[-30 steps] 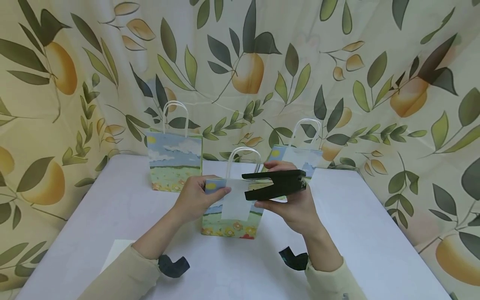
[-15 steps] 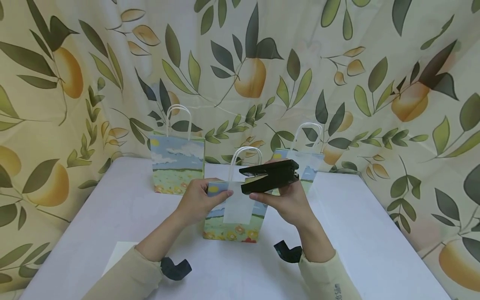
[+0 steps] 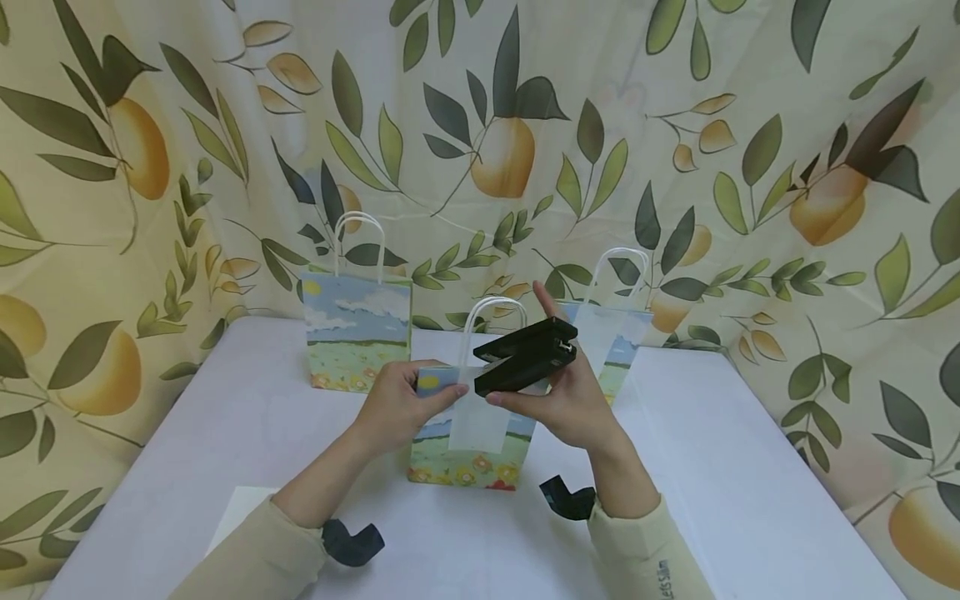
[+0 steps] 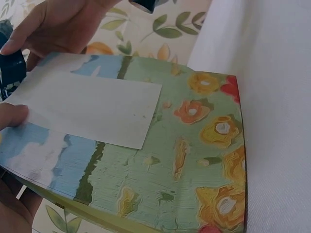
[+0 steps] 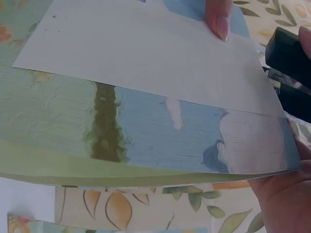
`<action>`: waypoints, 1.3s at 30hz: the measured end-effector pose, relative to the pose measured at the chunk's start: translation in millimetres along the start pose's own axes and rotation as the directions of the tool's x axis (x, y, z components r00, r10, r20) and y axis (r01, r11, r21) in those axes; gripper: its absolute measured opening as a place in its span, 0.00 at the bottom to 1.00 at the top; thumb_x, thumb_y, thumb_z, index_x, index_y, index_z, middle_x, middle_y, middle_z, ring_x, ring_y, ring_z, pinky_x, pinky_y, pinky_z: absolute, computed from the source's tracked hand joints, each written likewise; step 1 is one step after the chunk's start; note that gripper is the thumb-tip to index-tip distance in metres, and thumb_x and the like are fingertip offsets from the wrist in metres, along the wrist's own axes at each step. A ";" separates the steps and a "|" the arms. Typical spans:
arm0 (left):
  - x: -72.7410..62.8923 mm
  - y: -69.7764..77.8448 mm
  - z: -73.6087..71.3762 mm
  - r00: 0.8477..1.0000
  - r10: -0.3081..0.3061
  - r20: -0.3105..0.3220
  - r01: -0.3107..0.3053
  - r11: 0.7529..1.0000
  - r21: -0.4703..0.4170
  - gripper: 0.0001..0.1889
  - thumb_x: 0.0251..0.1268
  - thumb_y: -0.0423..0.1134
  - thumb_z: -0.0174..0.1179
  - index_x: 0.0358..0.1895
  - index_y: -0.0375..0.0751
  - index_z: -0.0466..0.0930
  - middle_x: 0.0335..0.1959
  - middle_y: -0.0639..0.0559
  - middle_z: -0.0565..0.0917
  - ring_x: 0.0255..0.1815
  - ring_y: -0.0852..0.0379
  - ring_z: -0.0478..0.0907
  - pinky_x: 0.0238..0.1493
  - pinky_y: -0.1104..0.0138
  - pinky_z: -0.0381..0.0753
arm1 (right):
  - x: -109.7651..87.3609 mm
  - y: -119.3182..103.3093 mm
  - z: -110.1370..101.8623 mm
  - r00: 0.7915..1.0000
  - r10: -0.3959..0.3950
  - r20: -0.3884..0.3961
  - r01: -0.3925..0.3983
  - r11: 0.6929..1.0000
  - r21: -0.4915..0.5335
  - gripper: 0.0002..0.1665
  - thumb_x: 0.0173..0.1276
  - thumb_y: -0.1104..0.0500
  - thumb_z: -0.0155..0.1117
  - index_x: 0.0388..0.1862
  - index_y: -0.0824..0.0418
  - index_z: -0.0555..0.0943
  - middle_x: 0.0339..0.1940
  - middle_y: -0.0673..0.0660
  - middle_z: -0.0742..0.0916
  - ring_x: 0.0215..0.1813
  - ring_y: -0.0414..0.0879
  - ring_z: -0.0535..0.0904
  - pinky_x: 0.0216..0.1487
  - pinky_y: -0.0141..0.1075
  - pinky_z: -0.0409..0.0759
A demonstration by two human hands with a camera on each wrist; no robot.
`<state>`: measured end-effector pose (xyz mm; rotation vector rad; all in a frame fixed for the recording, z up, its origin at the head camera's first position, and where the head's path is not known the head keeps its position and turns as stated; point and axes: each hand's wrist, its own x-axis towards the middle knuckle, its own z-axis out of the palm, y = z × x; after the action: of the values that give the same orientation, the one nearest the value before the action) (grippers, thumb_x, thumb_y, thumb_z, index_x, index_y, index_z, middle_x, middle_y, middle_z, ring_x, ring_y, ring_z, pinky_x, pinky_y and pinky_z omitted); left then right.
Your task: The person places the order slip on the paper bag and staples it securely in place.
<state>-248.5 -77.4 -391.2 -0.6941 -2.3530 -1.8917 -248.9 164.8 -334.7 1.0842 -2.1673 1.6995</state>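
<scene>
A paper gift bag (image 3: 463, 472) printed with sky and flowers stands at mid-table, its white handles up. A blank white paper slip (image 3: 477, 423) lies flat against its front, reaching the top edge. My left hand (image 3: 392, 406) pinches the bag's upper left edge, the thumb pressing the slip in the left wrist view. A black stapler (image 3: 525, 357) is held in my right hand (image 3: 579, 407), thumb underneath and one finger pointing up. The stapler's jaws are apart and lie right at the bag's top edge, beside the slip (image 5: 146, 53).
Behind on the left stands a matching bag (image 3: 358, 321). Another bag (image 3: 626, 350) at the back right carries a white slip, partly hidden by my right hand. A white sheet (image 3: 238, 510) lies near my left sleeve. A patterned curtain (image 3: 480, 100) hangs behind the table.
The stapler has moved slightly left and turned, its rear now pointing more toward me. My right hand has shifted left with it. My left hand keeps its pinch on the bag and slip.
</scene>
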 end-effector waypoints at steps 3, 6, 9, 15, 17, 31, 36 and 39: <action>-0.2 0.7 0.6 1.000 0.004 0.000 -0.004 1.000 0.000 0.08 0.69 0.43 0.70 0.34 0.43 0.89 0.22 0.47 0.84 0.21 0.58 0.74 0.23 0.71 0.73 | -0.9 -0.3 0.5 1.000 -0.002 -0.019 0.001 0.999 -0.037 0.69 0.46 0.78 0.82 0.84 0.59 0.55 0.55 0.55 0.84 0.59 0.45 0.83 0.66 0.37 0.79; -0.2 -0.1 0.6 1.000 0.002 -0.002 -0.002 1.000 0.003 0.07 0.69 0.43 0.70 0.37 0.44 0.89 0.25 0.49 0.87 0.24 0.57 0.78 0.25 0.71 0.76 | -1.4 0.1 1.3 0.999 0.005 -0.036 -0.007 0.998 -0.062 0.58 0.45 0.77 0.83 0.75 0.65 0.65 0.57 0.56 0.84 0.60 0.46 0.84 0.65 0.37 0.80; -0.6 -0.6 0.3 1.000 -0.001 -0.003 0.001 1.000 0.005 0.07 0.69 0.43 0.70 0.38 0.44 0.89 0.24 0.48 0.86 0.22 0.58 0.76 0.23 0.71 0.75 | -1.3 0.7 2.5 0.999 0.033 -0.035 -0.036 0.996 -0.077 0.50 0.46 0.74 0.85 0.67 0.64 0.71 0.56 0.57 0.85 0.58 0.46 0.85 0.62 0.38 0.81; -1.8 0.8 -0.6 1.000 0.004 0.002 -0.004 1.000 0.008 0.06 0.71 0.42 0.69 0.41 0.45 0.89 0.21 0.47 0.81 0.19 0.59 0.71 0.21 0.71 0.70 | -1.9 1.5 6.4 0.993 0.114 -0.026 -0.116 0.990 -0.077 0.39 0.49 0.69 0.86 0.61 0.59 0.79 0.53 0.56 0.88 0.55 0.46 0.86 0.66 0.45 0.76; -2.0 0.8 -0.6 1.000 0.001 0.002 -0.001 1.000 0.012 0.06 0.71 0.42 0.69 0.42 0.45 0.89 0.23 0.47 0.83 0.20 0.57 0.73 0.22 0.70 0.73 | -1.8 1.6 7.6 0.990 0.136 -0.026 -0.137 0.987 -0.080 0.37 0.50 0.67 0.85 0.60 0.58 0.81 0.52 0.56 0.89 0.55 0.46 0.85 0.65 0.46 0.77; -3.3 2.7 1.0 1.000 0.002 -0.007 -0.002 0.999 0.049 0.08 0.72 0.40 0.67 0.49 0.45 0.89 0.41 0.50 0.92 0.37 0.55 0.86 0.39 0.65 0.87 | -3.5 5.9 10.9 0.983 0.183 -0.021 -0.184 0.978 -0.103 0.37 0.57 0.60 0.83 0.66 0.55 0.80 0.54 0.55 0.89 0.55 0.47 0.83 0.60 0.48 0.79; -3.0 2.9 1.2 1.000 0.004 -0.006 -0.004 0.998 0.055 0.08 0.72 0.40 0.67 0.49 0.45 0.89 0.41 0.50 0.92 0.37 0.55 0.86 0.38 0.65 0.87 | -3.5 4.6 10.8 0.985 0.171 -0.028 -0.173 0.979 -0.107 0.35 0.57 0.60 0.83 0.64 0.55 0.82 0.52 0.55 0.90 0.54 0.46 0.84 0.59 0.49 0.79; -2.5 2.9 1.0 1.000 -0.007 -0.003 0.007 0.998 0.059 0.09 0.72 0.41 0.67 0.50 0.46 0.88 0.42 0.50 0.92 0.38 0.55 0.86 0.39 0.65 0.87 | -3.9 3.8 11.0 0.985 0.169 -0.035 -0.172 0.979 -0.109 0.34 0.57 0.61 0.82 0.64 0.56 0.82 0.52 0.55 0.90 0.54 0.47 0.84 0.59 0.48 0.80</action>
<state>-244.9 -76.8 -389.6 -0.6782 -2.4023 -1.8158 -245.4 156.9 -343.4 0.8665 -2.3681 1.6250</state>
